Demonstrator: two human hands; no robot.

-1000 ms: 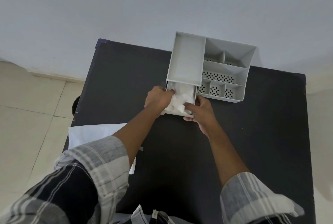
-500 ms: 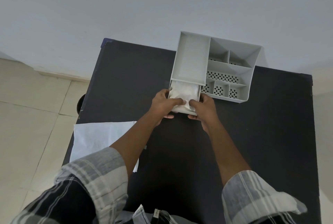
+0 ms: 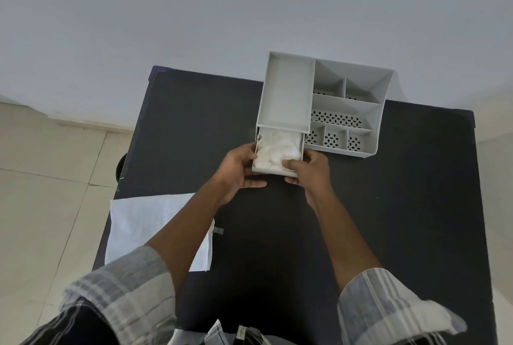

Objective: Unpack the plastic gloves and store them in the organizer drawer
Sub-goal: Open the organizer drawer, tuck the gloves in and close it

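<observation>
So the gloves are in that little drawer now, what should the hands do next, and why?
Probably slide the drawer shut into the organizer. The plastic gloves already lie bunched inside it, the drawer stands pulled out toward the person, and the left hand and right hand grip its front corners. The right thumb seems to press the gloves down, so tuck first if they bulge.
</observation>
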